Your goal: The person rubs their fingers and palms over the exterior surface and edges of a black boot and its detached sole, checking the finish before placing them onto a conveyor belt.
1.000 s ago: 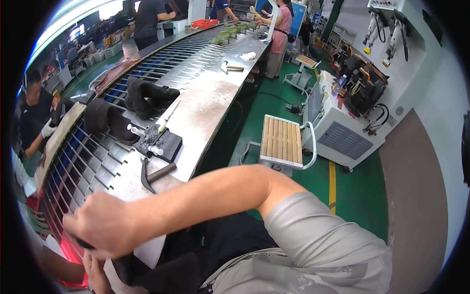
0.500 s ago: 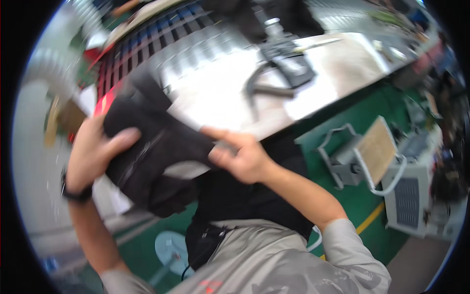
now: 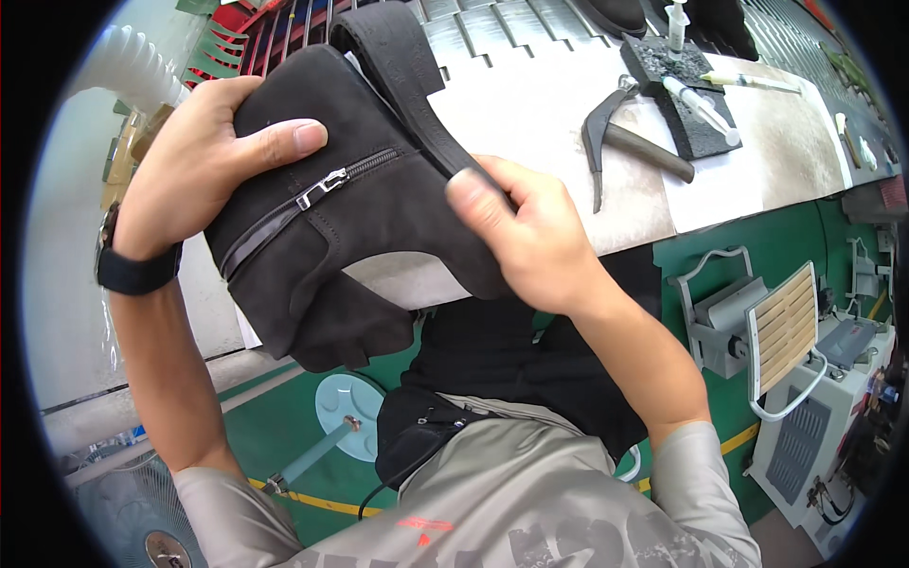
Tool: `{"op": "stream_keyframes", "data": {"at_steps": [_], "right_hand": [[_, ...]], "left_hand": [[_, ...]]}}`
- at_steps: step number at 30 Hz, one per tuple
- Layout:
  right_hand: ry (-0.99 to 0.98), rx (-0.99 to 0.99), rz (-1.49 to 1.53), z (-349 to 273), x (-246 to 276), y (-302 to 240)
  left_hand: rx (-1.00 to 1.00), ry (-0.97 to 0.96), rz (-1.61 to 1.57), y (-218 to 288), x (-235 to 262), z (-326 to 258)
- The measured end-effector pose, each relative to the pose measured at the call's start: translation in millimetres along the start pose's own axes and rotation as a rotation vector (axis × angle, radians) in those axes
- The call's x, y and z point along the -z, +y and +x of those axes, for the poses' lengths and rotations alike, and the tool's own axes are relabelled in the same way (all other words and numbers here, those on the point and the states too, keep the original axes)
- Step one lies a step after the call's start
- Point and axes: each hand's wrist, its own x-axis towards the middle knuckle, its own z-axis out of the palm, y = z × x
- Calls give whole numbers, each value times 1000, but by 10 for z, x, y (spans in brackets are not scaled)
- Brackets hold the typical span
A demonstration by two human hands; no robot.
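Note:
Held up in front of me is a black boot (image 3: 379,208) with a silver side zipper (image 3: 327,186), its pull lying partway along the track. My left hand (image 3: 194,166) grips the boot's left end, thumb pressed on the black upper and most fingers hidden behind. On the right side my right hand (image 3: 535,232) holds the boot's edge, with its thumb on top near the thick dark sole (image 3: 402,76). To the right on the table lies a hammer (image 3: 649,151) with a curved head. Beside it, a dark block (image 3: 701,123) carries syringes (image 3: 699,109).
The pale worktable (image 3: 729,204) has slatted metal (image 3: 502,38) along its far side. A white ribbed hose (image 3: 133,71) hangs at the left. Below are a round light-blue stool (image 3: 341,398) and a fan (image 3: 142,511). A white-framed machine (image 3: 781,327) stands right on the green floor.
The boot and both hands have shifted up in the picture, and the boot's zipper now shows plainly. The view has turned, moving the hammer and syringes to the right. Both hands keep their hold.

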Motion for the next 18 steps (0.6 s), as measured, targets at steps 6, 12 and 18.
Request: {"op": "stream_keyframes", "data": {"at_steps": [6, 12, 18], "right_hand": [[143, 92, -179, -49, -117, -7], [143, 54, -332, -110, -127, 3], [51, 218, -181, -132, -81, 166]], "left_hand": [[25, 65, -25, 182, -75, -219], [-14, 128, -30, 138, -109, -385], [9, 115, -68, -36, -123, -430]]}}
